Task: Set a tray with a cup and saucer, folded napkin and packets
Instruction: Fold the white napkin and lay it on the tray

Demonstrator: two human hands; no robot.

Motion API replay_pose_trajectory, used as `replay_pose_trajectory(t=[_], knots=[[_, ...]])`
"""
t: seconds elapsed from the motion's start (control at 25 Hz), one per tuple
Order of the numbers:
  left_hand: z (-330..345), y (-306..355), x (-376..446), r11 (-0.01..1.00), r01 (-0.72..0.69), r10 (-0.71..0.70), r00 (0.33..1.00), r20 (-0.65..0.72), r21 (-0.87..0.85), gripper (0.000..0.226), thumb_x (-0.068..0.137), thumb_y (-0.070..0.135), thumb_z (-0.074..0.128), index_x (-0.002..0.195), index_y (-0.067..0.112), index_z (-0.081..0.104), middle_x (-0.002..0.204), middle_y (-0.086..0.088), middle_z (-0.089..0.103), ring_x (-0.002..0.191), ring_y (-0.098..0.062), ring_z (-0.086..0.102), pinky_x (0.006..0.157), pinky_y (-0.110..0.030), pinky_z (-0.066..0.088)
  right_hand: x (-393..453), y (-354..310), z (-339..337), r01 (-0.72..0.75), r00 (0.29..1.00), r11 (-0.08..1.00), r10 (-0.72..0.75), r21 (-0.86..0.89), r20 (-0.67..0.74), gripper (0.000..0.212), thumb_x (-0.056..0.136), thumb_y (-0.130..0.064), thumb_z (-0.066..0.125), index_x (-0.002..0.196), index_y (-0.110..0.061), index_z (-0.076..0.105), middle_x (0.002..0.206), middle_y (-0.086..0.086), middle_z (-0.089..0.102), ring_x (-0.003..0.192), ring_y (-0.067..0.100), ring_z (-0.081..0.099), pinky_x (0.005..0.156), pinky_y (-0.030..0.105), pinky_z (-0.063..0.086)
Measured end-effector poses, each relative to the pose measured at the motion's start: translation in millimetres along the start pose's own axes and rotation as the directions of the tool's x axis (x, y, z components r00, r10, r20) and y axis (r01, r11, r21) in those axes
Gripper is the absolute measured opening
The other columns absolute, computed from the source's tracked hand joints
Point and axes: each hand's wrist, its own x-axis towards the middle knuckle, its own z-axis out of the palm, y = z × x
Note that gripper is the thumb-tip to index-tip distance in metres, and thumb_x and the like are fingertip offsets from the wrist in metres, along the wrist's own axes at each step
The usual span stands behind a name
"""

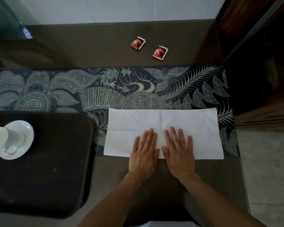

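Nearest us, our left hand [144,153] and right hand [179,153] lie flat side by side, fingers straight and gripping nothing, pressing the near middle of the white napkin [162,122], which lies half-folded across the patterned runner [138,89]. To fold it well, we judge, we smooth outward from the centre crease and match the edges before the next fold. The cup [0,138] and saucer [25,145] already sit on the dark tray [56,161] to our left, and farthest off the two red packets [138,43] wait on the table.

Tray [59,169]: bare over right and near parts; cup [0,138] on saucer [25,128] blocks far-left corner.
Far tabletop: two packets [138,43] apart, reachable from any side.
Right edge: dark wooden cabinet [261,79] limits passage.
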Motion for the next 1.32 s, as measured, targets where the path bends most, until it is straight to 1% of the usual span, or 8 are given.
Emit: replay_pose_trajectory(t=[0.28,0.56,0.68,0.76,0.88,1.0,1.12,1.32], knots=[[-14.0,-86.5,-31.4,0.986,0.158,-0.155,0.986,-0.055,0.054,0.066,0.101,0.048,0.022,0.154,0.011,0.01,0.163,-0.007,0.006,0.15,-0.021,0.004,0.12,-0.042,0.012,-18.9,76.4,-6.9,-0.284,0.959,0.959,0.284,0.014,-0.008,0.069,0.098,-0.056,0.011,0.155,-0.02,-0.004,0.164,0.007,-0.002,0.15,0.026,-0.004,0.119,0.053,0.015],[-25.2,-95.5,-34.2,0.986,0.165,-0.164,0.986,0.032,-0.035,0.069,0.099,0.054,0.021,0.155,0.018,0.005,0.163,-0.003,-0.005,0.149,-0.019,-0.007,0.121,-0.036,0.0,-30.7,93.5,-17.4,-0.282,0.957,0.958,0.284,-0.047,0.05,0.07,0.097,-0.059,0.002,0.153,-0.02,-0.013,0.163,0.006,-0.011,0.149,0.023,-0.012,0.121,0.048,0.006],[-38.4,-100.4,-30.6,0.942,0.306,-0.308,0.951,0.005,-0.134,0.064,0.096,0.05,0.041,0.152,0.025,0.021,0.163,-0.001,0.01,0.148,-0.025,0.009,0.117,-0.046,0.017,-41.5,84.9,-22.7,-0.318,0.946,0.946,0.321,-0.058,0.056,0.07,0.097,-0.057,0.007,0.154,-0.02,-0.008,0.164,0.006,-0.006,0.15,0.026,-0.008,0.121,0.047,0.004],[-49.6,-95.8,-23.5,0.876,0.447,-0.46,0.887,-0.038,-0.184,0.066,0.09,0.048,0.054,0.147,0.025,0.03,0.155,-0.006,0.025,0.137,-0.033,0.026,0.107,-0.051,0.029,-53.7,75.7,-23.2,-0.326,0.941,0.944,0.329,-0.046,0.083,0.069,0.096,-0.057,0.006,0.154,-0.024,-0.009,0.164,0.004,-0.007,0.149,0.025,-0.009,0.122,0.045,0.003],[-61.6,-93.4,-7.4,0.658,0.627,-0.657,0.749,0.089,-0.416,0.074,0.079,0.036,0.07,0.142,0.024,0.034,0.144,-0.008,0.029,0.125,-0.034,0.034,0.097,-0.051,0.04,-70.9,64.8,-20.9,-0.329,0.934,0.944,0.331,-0.038,0.131,0.068,0.093,-0.058,0.005,0.154,-0.031,-0.008,0.164,0.004,-0.008,0.15,0.025,-0.008,0.122,0.043,0.006],[-67.7,-101.1,6.6,0.466,0.676,-0.709,0.672,0.216,-0.571,0.066,0.076,0.024,0.071,0.134,0.02,0.041,0.135,-0.009,0.035,0.095,-0.03,0.052,0.086,-0.041,0.048,-78.8,62.9,-23.5,-0.346,0.923,0.937,0.348,-0.043,0.165,0.066,0.095,-0.058,0.008,0.153,-0.032,-0.008,0.164,0.005,-0.01,0.15,0.026,-0.009,0.122,0.044,0.008],[-69.3,-115.2,19.8,0.34,0.691,-0.744,0.613,0.266,-0.638,0.052,0.084,0.026,0.066,0.13,0.013,0.047,0.126,-0.013,0.058,0.103,-0.034,0.058,0.082,-0.036,0.045,-80.1,70.3,-26.1,-0.347,0.918,0.936,0.352,-0.061,0.184,0.065,0.097,-0.057,0.011,0.153,-0.032,-0.009,0.163,0.004,-0.011,0.149,0.025,-0.009,0.122,0.044,0.008],[-74.9,-131.5,28.9,0.499,0.669,-0.669,0.702,0.247,-0.551,0.035,0.092,0.026,0.057,0.121,0.006,0.059,0.118,-0.017,0.063,0.105,-0.035,0.058,0.085,-0.034,0.045,-73.4,82.7,-27.2,-0.3,0.939,0.949,0.312,-0.099,0.147,0.064,0.097,-0.056,0.009,0.153,-0.031,-0.01,0.163,0.004,-0.01,0.15,0.024,-0.008,0.122,0.043,0.006]])
